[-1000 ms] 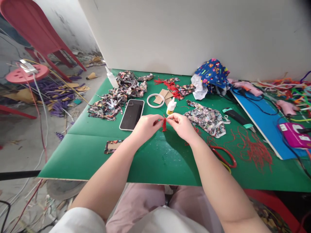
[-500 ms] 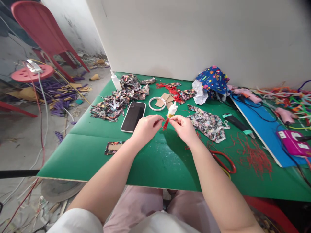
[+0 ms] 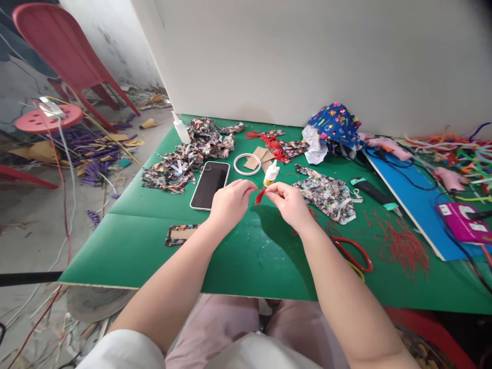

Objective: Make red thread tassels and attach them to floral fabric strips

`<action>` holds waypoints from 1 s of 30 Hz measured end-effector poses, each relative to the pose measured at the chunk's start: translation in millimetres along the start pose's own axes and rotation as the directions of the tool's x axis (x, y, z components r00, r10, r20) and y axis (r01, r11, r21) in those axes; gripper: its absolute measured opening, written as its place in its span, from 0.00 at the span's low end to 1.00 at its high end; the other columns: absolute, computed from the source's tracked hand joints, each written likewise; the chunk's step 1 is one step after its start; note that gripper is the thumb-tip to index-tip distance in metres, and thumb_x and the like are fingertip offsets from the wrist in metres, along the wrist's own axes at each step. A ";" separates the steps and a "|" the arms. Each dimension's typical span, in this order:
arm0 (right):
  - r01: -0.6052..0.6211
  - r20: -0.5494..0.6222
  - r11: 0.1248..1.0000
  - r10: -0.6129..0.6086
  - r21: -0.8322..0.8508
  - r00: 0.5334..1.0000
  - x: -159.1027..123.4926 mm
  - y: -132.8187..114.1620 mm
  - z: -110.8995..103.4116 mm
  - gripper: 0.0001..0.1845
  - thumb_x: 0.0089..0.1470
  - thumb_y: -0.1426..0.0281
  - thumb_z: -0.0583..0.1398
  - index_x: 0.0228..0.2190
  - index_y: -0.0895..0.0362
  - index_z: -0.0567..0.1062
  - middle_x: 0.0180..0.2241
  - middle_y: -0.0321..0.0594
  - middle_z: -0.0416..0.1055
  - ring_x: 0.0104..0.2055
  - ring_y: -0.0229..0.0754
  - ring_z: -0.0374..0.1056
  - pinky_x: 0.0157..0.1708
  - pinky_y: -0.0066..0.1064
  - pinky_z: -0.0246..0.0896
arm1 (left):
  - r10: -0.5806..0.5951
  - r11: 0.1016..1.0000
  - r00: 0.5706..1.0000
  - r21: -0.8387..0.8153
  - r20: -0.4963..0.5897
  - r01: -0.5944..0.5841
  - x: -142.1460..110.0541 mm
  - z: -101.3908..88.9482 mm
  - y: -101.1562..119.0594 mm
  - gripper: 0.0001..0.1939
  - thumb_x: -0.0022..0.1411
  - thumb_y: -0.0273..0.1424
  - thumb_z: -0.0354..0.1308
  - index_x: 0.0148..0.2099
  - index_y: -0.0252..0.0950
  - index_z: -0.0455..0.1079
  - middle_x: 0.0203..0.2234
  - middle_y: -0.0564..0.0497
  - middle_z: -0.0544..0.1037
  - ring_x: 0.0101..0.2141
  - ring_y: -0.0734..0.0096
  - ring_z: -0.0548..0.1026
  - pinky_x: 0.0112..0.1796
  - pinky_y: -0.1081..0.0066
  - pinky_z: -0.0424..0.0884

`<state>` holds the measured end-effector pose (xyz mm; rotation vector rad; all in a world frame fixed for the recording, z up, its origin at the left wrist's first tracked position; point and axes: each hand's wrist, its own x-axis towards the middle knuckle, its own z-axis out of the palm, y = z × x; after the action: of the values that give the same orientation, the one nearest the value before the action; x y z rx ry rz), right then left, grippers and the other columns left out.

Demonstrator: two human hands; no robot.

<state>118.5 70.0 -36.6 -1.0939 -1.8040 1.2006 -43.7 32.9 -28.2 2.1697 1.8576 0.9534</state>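
Observation:
A small red thread tassel hangs between my two hands above the green tabletop. My left hand pinches thumb and fingers together at the left side of its top, seemingly on a thread too thin to make out well. From the other side, my right hand has its fingertips closed at the tassel's top. Just behind stands a white glue bottle with a yellow label. A white ring-shaped roll and brown card pieces lie beyond my hands. Left of them is a phone.
Floral fabric scraps lie at the left, beside another white bottle. On the right are a floral fabric piece, red-handled scissors, loose red threads, a cutter and a blue board. A fabric-covered card lies near my left forearm.
The tassel has shifted slightly left and down between my hands. Both hands keep their pinch, and the whole view has moved a little.

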 end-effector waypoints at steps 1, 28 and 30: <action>0.003 0.000 1.000 -0.003 -0.001 1.000 0.1 0.2 0.0 0.07 0.50 0.66 0.56 0.27 0.57 0.70 0.19 0.30 0.59 0.19 0.31 0.50 0.19 0.25 0.42 | -0.002 1.000 1.000 0.002 0.001 0.002 -0.1 -0.1 0.3 0.10 0.62 0.30 0.47 0.36 0.39 0.70 0.33 0.53 0.76 0.34 0.70 0.73 0.35 0.74 0.64; -0.167 -0.050 0.909 0.201 0.381 0.978 5.6 2.6 -4.6 0.10 0.45 0.63 0.60 0.26 0.57 0.68 0.13 0.25 0.54 0.11 0.27 0.48 0.10 0.22 0.41 | -0.051 0.998 0.996 -0.034 -0.077 0.048 2.5 -6.0 -6.2 0.10 0.61 0.31 0.48 0.39 0.38 0.71 0.31 0.51 0.75 0.32 0.71 0.71 0.34 0.73 0.65; -0.177 -0.054 0.892 0.218 0.416 0.974 5.8 1.8 -5.1 0.09 0.45 0.64 0.60 0.27 0.57 0.68 0.12 0.23 0.53 0.11 0.27 0.47 0.09 0.22 0.41 | -0.090 0.993 0.989 -0.089 -0.117 0.080 1.6 -7.1 -2.7 0.10 0.59 0.32 0.50 0.41 0.38 0.70 0.30 0.51 0.74 0.29 0.73 0.71 0.32 0.75 0.65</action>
<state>121.1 77.5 -36.0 -1.0825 -1.3041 1.5326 -49.8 33.0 -23.3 2.0088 1.9088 1.1464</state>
